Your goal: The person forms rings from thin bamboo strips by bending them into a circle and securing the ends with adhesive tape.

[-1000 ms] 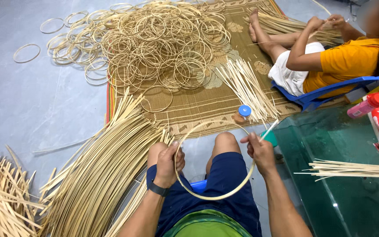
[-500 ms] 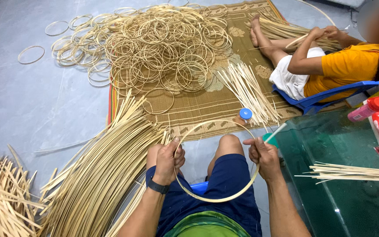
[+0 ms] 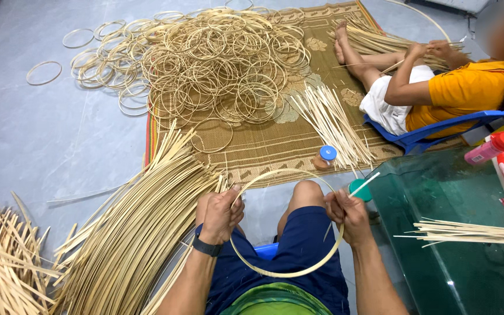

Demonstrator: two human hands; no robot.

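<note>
In the head view, the person sits with a bent bamboo hoop [image 3: 287,224] held over the lap, above the dark blue shorts [image 3: 290,256]. The left hand [image 3: 220,213] grips the left side of the hoop, and its fingers [image 3: 233,204] are curled together around the strip. The right hand [image 3: 348,213] holds the right side, with its fingers clamped on the strip where the two ends meet; a thin white stick [image 3: 364,184] rises from this hand. A black wristband [image 3: 206,246] sits on the left wrist.

On the floor to the left lies a large bundle of long bamboo strips [image 3: 129,233], and a pile of shorter sticks [image 3: 1,262] is at the lower left corner. Farther away, a woven mat [image 3: 275,140] carries a big heap of finished hoops [image 3: 217,64], a fan of short splints [image 3: 331,125] and a small bottle with a blue cap [image 3: 325,156]. At the far right edge of the mat another person in a yellow shirt [image 3: 468,87] sits on a blue plastic chair [image 3: 438,131] and works on strips. On the right a glass desk [image 3: 438,198] holds a bunch of thin sticks [image 3: 473,232] and a pink bottle [image 3: 488,149] near its far edge.
</note>
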